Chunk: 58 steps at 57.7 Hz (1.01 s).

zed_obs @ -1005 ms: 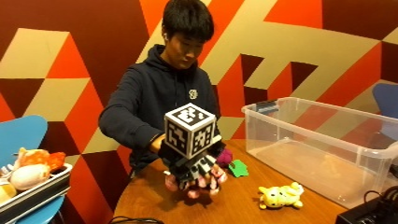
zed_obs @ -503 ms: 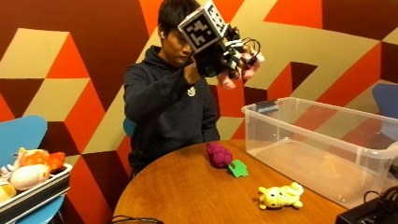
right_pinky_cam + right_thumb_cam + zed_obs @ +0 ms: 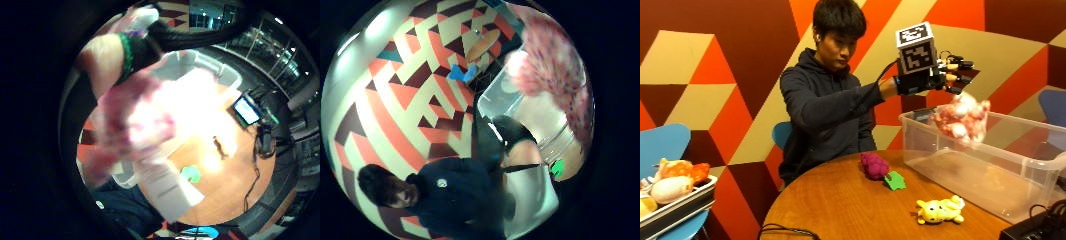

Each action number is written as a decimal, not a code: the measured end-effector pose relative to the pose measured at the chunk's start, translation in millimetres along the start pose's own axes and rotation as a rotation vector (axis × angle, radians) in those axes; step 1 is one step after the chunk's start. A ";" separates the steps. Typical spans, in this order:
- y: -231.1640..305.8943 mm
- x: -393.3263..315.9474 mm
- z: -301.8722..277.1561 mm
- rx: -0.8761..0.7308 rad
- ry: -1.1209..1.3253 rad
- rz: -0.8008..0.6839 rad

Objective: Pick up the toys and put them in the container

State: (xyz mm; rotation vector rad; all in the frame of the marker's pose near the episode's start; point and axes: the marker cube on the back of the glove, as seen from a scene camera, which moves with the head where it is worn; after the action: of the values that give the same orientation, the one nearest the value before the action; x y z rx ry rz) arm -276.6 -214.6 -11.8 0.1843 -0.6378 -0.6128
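We see the hand [image 3: 943, 75] above the container [image 3: 986, 170], fingers apparently spread | pink-white toy [image 3: 961, 120] just below it (seemingly dropping in) | left on desk [image 3: 833, 210]: grape toy [image 3: 874, 165], yellow toy [image 3: 939, 210].

The outside view faces the person across the worktop [image 3: 840, 205]. Both palm views look down from above, close to the pink toy [image 3: 961, 120]; all share the container [image 3: 986, 165]
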 end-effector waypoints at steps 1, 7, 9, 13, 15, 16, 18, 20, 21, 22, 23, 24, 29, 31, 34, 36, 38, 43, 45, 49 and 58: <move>-0.4 2.1 -1.1 0.007 0.003 0.002; 2.4 19.4 -14.5 0.065 0.028 0.024; 7.4 25.5 -20.4 0.080 0.024 0.034; 24.4 36.8 -35.1 0.110 0.013 0.062; 33.6 42.1 -41.9 0.124 0.020 0.075; 38.3 44.8 -44.5 0.131 0.030 0.082; 47.4 50.8 -48.9 0.145 0.057 0.100; 56.0 58.5 -53.0 0.155 0.081 0.126; 60.2 62.6 -54.6 0.158 0.096 0.140; 64.5 66.9 -55.7 0.158 0.112 0.154; 68.8 71.2 -56.5 0.155 0.130 0.170; 73.3 75.9 -57.2 0.147 0.146 0.187; 90.0 98.4 -59.5 0.082 0.191 0.272; 94.3 105.5 -59.0 0.060 0.201 0.292; 98.1 113.6 -57.0 0.037 0.216 0.314; 99.3 119.1 -54.5 0.019 0.232 0.328; 99.5 125.4 -51.2 -0.005 0.250 0.346; 94.4 142.9 -37.7 -0.092 0.306 0.396; 90.5 148.7 -30.7 -0.125 0.323 0.409; 80.8 164.4 -18.9 -0.190 0.352 0.439; 56.4 209.3 9.4 -0.299 0.392 0.549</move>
State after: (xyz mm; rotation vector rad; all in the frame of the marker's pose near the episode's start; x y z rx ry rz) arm -122.5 -291.7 120.0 -0.1489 -0.1919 -0.1262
